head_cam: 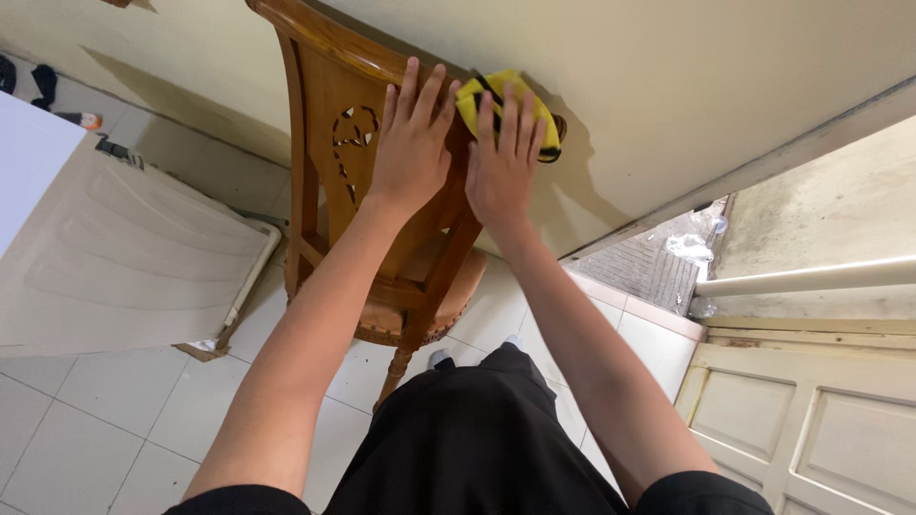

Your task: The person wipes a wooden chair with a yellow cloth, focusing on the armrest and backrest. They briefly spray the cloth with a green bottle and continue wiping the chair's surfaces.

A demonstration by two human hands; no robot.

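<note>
A wooden chair [329, 143] with a carved back and a round padded seat stands on white floor tiles against a cream wall. My left hand [412, 143] lies flat on the chair's back near the top rail, fingers spread, holding nothing. My right hand [503, 157] presses a yellow cloth [472, 98] with a dark edge against the right end of the top rail. The two hands sit side by side, almost touching. Most of the cloth is hidden under my right fingers.
A cream plastic panel [124, 257] leans at the left beside the chair. A cream panelled door [811, 429] stands open at the lower right, with a rail [811, 277] and a brick-paved patch [654, 272] beyond. My black-clad legs [468, 439] are below.
</note>
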